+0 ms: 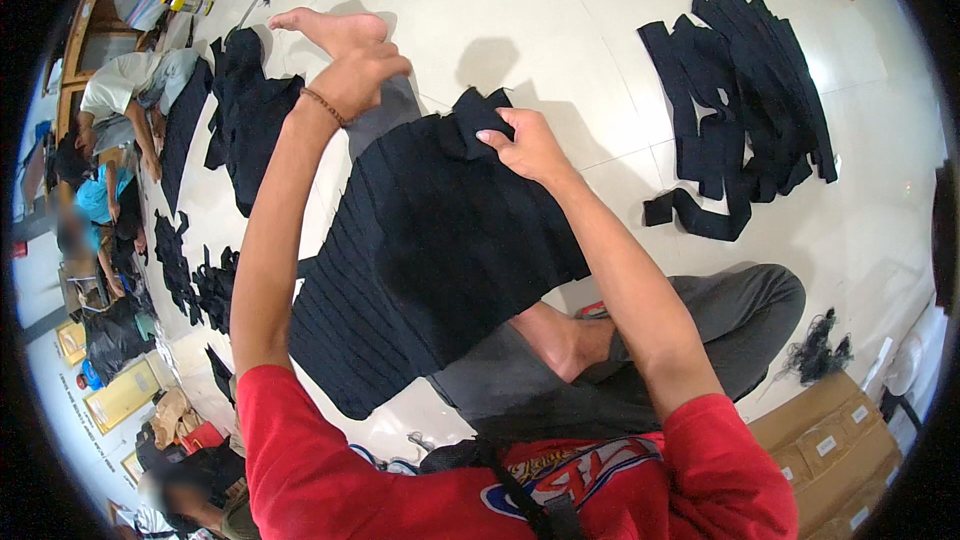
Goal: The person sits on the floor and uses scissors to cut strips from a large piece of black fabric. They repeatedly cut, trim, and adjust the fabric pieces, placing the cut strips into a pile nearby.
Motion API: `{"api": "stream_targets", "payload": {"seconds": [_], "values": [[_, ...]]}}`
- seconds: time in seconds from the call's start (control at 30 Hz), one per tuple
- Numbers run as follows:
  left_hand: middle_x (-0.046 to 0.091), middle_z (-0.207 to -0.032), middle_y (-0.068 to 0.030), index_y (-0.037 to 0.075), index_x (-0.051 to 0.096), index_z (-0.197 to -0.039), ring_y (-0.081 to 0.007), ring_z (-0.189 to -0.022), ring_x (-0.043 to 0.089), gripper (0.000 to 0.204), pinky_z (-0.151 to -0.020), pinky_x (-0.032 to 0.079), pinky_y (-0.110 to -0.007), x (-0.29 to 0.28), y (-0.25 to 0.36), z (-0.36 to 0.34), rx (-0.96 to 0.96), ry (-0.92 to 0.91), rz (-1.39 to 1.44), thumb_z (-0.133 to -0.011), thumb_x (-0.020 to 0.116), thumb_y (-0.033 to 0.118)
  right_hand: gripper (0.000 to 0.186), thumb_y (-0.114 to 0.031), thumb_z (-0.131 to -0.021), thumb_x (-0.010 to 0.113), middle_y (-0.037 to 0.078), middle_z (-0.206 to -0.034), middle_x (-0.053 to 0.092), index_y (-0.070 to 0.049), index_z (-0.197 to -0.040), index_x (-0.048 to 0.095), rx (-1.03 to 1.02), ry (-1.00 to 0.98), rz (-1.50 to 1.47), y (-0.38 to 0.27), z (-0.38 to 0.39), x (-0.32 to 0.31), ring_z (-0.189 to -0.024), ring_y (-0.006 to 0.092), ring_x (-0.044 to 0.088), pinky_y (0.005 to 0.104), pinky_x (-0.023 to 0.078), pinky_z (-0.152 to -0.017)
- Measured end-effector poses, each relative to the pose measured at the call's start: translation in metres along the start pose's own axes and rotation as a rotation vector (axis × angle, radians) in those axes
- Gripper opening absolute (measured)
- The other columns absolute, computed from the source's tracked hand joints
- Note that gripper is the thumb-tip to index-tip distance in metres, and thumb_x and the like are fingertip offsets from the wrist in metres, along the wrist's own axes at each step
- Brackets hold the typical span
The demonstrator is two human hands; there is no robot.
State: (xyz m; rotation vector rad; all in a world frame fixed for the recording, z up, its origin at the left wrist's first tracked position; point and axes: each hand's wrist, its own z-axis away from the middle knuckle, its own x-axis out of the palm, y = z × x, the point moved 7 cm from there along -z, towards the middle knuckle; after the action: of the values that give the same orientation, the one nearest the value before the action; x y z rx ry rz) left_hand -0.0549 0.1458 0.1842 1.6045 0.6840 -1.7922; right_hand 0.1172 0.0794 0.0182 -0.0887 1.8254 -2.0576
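A large piece of black ribbed fabric (450,230) lies spread across my lap, its stacked edges showing as slanting lines on the left. My right hand (532,147) pinches a short black fabric strip (478,122) at the far edge of this piece, thumb on top. Beyond the cloth, my left hand (355,88) is raised beside my outstretched leg and bare foot (335,32). Its fingers are curled, and whatever they may hold is hidden. A brown beaded bracelet (325,105) circles the left wrist.
Long black strips (745,100) lie fanned on the tiled floor at right. More black fabric (250,120) is heaped at left. Scissors (262,0) lie beyond it. Black thread scraps (820,348) sit near cardboard boxes (830,455). Other people (140,90) sit along the left.
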Motion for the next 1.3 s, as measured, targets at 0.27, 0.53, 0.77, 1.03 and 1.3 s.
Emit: {"api": "stream_targets", "payload": {"seconds": [0.27,0.53,0.77,1.03,1.3], "values": [[0.053,-0.064,-0.0069,0.003,0.061,-0.076,-0.0179,-0.071,0.051,0.029,-0.07,0.044,-0.034,0.009,0.009,0.002,-0.206,-0.08,0.338,-0.088,0.072,0.027,0.034,-0.022,-0.087,0.076,0.01,-0.095,0.073,0.004,-0.107,0.068,-0.012,-0.183,-0.184,-0.018,0.015,0.007,-0.085,0.0174,0.064,0.0333,0.051,-0.082],[0.047,-0.069,0.0025,0.009,0.051,-0.078,-0.0114,-0.061,0.042,0.033,-0.057,0.037,-0.028,0.051,0.025,0.003,-0.39,0.493,1.539,-0.104,0.051,0.029,0.039,-0.024,-0.086,0.076,0.018,-0.094,0.073,0.006,-0.109,0.067,-0.022,-0.211,-0.201,-0.011,0.022,0.013,-0.082,0.0237,0.065,0.0383,0.05,-0.08],[0.039,-0.063,0.0045,0.012,0.037,-0.071,-0.0089,-0.051,0.035,0.037,-0.047,0.03,-0.028,0.052,0.028,0.002,-0.402,0.276,1.949,-0.103,0.053,0.02,0.03,-0.02,-0.088,0.075,0.016,-0.09,0.073,0.004,-0.103,0.069,-0.043,-0.212,-0.236,-0.013,0.03,0.014,-0.078,0.0213,0.063,0.0375,0.05,-0.078],[0.041,-0.056,-0.0146,-0.001,0.048,-0.068,-0.0252,-0.048,0.043,0.032,-0.049,0.035,-0.038,0.013,0.04,-0.009,-0.02,0.305,0.466,-0.091,0.066,0.014,0.032,-0.023,-0.088,0.076,0.006,-0.079,0.069,0.006,-0.096,0.069,-0.079,-0.177,-0.212,-0.027,0.039,0.009,-0.075,0.0116,0.058,0.031,0.05,-0.072],[0.056,-0.059,-0.0176,-0.001,0.052,-0.071,-0.0329,-0.051,0.054,0.027,-0.051,0.043,-0.039,-0.001,0.037,-0.018,0.029,0.266,0.34,-0.091,0.064,0.013,0.033,-0.027,-0.087,0.077,0.006,-0.079,0.068,0.005,-0.095,0.069,0.018,-0.163,-0.241,-0.017,0.041,0.001,-0.075,0.0114,0.058,0.0313,0.05,-0.072]]}}
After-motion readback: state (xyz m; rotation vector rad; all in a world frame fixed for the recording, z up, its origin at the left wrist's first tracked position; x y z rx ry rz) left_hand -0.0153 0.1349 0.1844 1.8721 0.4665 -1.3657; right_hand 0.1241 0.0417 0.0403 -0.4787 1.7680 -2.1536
